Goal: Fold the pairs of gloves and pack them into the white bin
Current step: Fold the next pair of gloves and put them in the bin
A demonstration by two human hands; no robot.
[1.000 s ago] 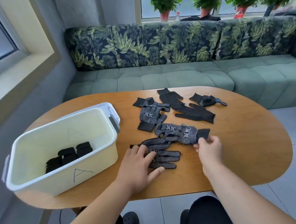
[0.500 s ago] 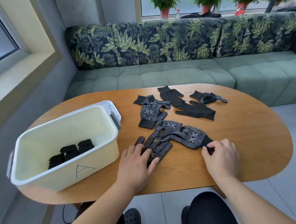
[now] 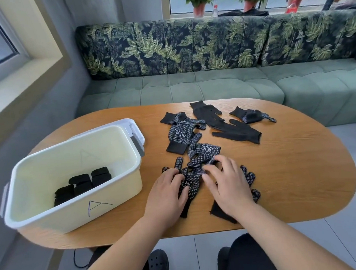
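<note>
- The green sofa with leaf-print back cushions runs behind everything, with potted plants on the sill above it.
- The oval wooden table carries all of the work.
- The white bin, marked "A", stands at my left, near my left hand but apart from it. Folded black gloves lie on its floor.
- Further back lie loose gloves: a dotted glove, a plain black glove and a crumpled glove, none of them in my way.
- A third dotted glove tangles its fingers into the pair I am working on.
- My left hand lies flat, fingers straight, pressing one near glove.
- My right hand spreads over the other near glove, fingertips on the cloth.
- Half a second ago my right hand pinched a cuff out to the right. Now it sits just beside my left, with that cuff pointing toward me.
</note>
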